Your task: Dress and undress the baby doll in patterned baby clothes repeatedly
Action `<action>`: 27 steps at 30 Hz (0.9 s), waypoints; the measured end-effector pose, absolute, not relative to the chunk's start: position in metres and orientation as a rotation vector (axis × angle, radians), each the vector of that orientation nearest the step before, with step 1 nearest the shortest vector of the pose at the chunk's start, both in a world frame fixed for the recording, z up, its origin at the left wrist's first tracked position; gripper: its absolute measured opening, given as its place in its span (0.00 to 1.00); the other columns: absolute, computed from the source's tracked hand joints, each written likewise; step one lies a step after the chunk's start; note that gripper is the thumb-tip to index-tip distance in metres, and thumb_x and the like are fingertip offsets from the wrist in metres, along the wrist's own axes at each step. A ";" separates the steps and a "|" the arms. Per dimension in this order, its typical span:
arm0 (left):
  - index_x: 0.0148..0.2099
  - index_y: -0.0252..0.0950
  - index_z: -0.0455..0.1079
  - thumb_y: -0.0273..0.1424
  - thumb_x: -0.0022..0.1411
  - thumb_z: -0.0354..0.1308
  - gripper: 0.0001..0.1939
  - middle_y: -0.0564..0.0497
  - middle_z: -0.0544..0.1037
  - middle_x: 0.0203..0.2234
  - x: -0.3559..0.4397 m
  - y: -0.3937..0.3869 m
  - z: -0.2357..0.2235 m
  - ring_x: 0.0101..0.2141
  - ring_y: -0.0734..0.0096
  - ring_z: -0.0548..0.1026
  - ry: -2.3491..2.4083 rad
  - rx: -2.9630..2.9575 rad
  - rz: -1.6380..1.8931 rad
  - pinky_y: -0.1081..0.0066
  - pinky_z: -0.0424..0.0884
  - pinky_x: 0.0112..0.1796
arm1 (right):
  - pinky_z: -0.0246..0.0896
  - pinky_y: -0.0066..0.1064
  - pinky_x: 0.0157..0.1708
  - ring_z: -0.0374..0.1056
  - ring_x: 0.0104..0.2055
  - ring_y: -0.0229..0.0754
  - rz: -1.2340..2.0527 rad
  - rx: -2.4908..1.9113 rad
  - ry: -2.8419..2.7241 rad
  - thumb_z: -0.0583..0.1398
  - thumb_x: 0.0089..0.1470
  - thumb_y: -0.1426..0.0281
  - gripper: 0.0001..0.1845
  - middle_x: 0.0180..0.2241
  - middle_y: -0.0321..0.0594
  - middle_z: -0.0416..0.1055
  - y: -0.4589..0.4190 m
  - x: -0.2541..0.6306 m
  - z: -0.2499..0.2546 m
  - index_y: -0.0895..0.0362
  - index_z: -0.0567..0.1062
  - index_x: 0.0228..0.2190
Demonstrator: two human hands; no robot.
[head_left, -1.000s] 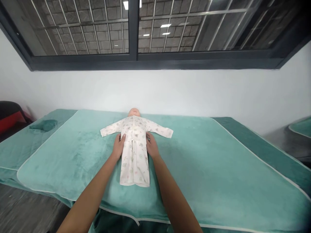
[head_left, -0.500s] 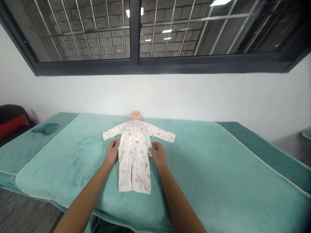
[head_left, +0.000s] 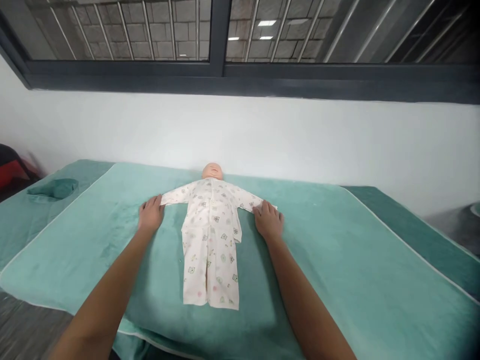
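Head view, left hand (head_left: 151,213), right hand (head_left: 269,220) at sleeves (head_left: 179,194), tiny print (head_left: 216,219) illegible

outfit (head_left: 214,220): white, scattered small prints | blanket (head_left: 337,265): teal | wall (head_left: 240,132): white

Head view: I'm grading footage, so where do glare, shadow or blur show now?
Head view: glare patches on the window; soft shadow on the green cover beside the right forearm; floor smeared at lower left; print on the patterned outfit fairly clear.
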State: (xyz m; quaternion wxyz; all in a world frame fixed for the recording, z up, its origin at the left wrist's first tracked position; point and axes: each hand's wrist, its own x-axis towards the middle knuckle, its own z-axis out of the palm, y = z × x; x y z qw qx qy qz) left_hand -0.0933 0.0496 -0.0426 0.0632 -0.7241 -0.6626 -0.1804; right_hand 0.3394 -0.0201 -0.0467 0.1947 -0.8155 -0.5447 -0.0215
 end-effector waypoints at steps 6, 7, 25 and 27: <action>0.71 0.31 0.57 0.23 0.69 0.39 0.30 0.37 0.66 0.65 -0.095 0.046 -0.043 0.62 0.51 0.65 -2.076 -2.116 -0.515 0.52 0.60 0.60 | 0.40 0.56 0.68 0.50 0.71 0.54 -0.074 -2.341 -1.476 0.43 0.69 0.56 0.33 0.69 0.55 0.56 -0.021 0.337 -0.050 0.59 0.60 0.67; 0.71 0.30 0.56 0.22 0.67 0.39 0.31 0.37 0.66 0.66 -0.094 0.045 -0.042 0.63 0.51 0.65 -2.090 -2.104 -0.505 0.53 0.60 0.60 | 0.39 0.57 0.68 0.48 0.72 0.55 -0.076 -2.347 -1.475 0.42 0.69 0.56 0.34 0.70 0.55 0.55 -0.022 0.335 -0.050 0.60 0.59 0.67; 0.69 0.29 0.59 0.45 0.72 0.38 0.34 0.39 0.58 0.71 -0.223 -0.081 -0.032 0.70 0.51 0.53 -2.313 -2.089 -0.407 0.47 0.47 0.67 | 0.43 0.53 0.70 0.49 0.73 0.57 -0.031 -2.099 -1.814 0.46 0.66 0.53 0.37 0.69 0.54 0.57 -0.200 0.399 -0.059 0.65 0.67 0.63; 0.64 0.30 0.65 0.45 0.71 0.40 0.31 0.39 0.64 0.67 -0.217 -0.127 -0.043 0.68 0.51 0.58 -2.289 -2.006 -0.652 0.46 0.49 0.67 | 0.49 0.52 0.69 0.56 0.69 0.58 0.097 -1.879 -1.706 0.49 0.63 0.49 0.37 0.65 0.55 0.64 -0.246 0.380 -0.069 0.64 0.73 0.57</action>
